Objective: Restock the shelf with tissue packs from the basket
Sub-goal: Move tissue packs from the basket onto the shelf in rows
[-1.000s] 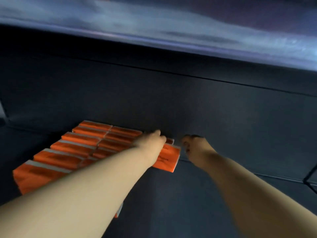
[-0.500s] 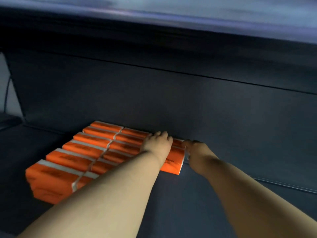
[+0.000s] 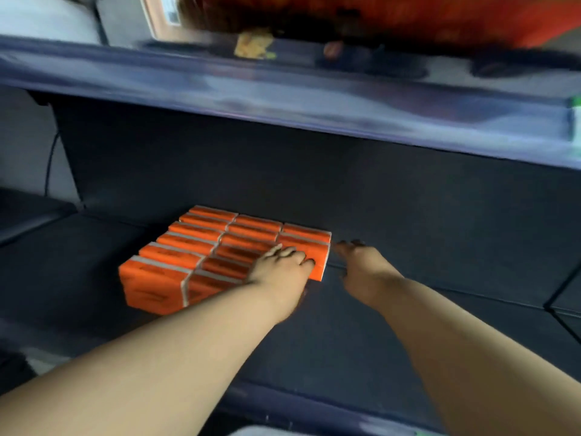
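Your left hand (image 3: 279, 267) covers part of near tissue packs (image 3: 176, 262); pack print too blurred to read. Goods (image 3: 408, 23) on upper shelf (image 3: 283, 99) smeared, cut by top edge. Your forearms (image 3: 157, 372) cut by bottom edge.

The orange tissue packs (image 3: 201, 247) are wrapped in thin plastic film, seen as smooth and slightly glossy. The shelf (image 3: 408, 309) beneath them is shown as a dark, matt, smooth board, while the edge strip (image 3: 314, 105) overhead is glossy and reflective.

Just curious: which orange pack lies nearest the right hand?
The front pack of the rightmost, shortest column; its end faces the right hand and the left hand rests on it.
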Demonstrator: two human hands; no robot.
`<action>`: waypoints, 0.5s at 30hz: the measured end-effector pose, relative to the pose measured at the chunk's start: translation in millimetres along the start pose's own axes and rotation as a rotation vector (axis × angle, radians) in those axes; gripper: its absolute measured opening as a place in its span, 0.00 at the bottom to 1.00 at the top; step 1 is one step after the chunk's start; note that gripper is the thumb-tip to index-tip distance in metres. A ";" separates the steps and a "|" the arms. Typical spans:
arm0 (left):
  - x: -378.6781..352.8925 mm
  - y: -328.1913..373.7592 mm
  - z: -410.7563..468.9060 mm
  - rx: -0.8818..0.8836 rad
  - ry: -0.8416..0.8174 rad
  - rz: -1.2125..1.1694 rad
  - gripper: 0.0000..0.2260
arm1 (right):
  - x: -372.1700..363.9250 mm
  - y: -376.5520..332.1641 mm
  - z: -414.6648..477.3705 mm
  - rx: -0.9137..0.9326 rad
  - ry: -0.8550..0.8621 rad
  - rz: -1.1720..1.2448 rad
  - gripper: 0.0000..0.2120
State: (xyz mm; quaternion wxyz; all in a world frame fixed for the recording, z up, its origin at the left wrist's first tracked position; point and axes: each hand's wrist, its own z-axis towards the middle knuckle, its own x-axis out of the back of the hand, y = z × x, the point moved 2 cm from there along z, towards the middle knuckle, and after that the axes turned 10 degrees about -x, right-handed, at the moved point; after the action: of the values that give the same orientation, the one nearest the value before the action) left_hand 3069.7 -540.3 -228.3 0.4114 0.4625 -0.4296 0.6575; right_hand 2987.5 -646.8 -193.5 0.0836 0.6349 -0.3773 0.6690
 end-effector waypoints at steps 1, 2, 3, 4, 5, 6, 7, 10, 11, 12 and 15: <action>6.3 6.8 -14.3 -0.020 0.006 -0.003 0.20 | -1.8 2.3 -7.7 -0.003 0.031 -0.074 0.26; 12.2 14.0 -29.3 -0.032 0.010 0.000 0.20 | -3.6 3.5 -20.1 0.002 0.046 -0.136 0.28; 17.8 21.2 -43.6 -0.038 0.013 0.000 0.20 | -6.4 4.8 -32.8 0.009 0.052 -0.163 0.29; 22.3 26.8 -55.4 -0.042 0.014 -0.002 0.20 | -8.2 5.6 -43.5 0.009 0.057 -0.165 0.30; 27.2 34.3 -69.2 -0.046 0.007 -0.013 0.21 | -9.6 6.4 -58.1 0.014 0.058 -0.167 0.29; 32.0 41.0 -81.8 -0.054 0.000 -0.019 0.21 | -9.8 4.6 -74.2 0.026 0.064 -0.166 0.29; 37.4 47.8 -94.8 -0.059 0.009 -0.025 0.22 | -10.8 4.3 -88.9 0.036 0.064 -0.168 0.28; 49.7 71.2 -134.2 -0.066 0.045 -0.090 0.23 | -15.9 9.3 -130.3 0.062 0.045 -0.167 0.27; 51.8 79.3 -148.0 -0.069 0.047 -0.117 0.23 | -18.7 11.5 -143.9 0.076 0.031 -0.175 0.27; 52.0 86.3 -161.5 -0.066 0.050 -0.137 0.24 | -21.6 13.7 -157.3 0.086 0.020 -0.182 0.27; 46.6 102.0 -195.4 -0.060 0.047 -0.201 0.25 | -29.8 22.4 -193.5 0.091 -0.006 -0.177 0.26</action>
State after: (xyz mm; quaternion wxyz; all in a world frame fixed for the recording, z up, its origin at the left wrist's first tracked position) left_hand 2913.4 -378.7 -242.0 0.4989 0.4752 -0.3909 0.6103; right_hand 2827.5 -533.3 -212.0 0.1122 0.6708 -0.2893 0.6736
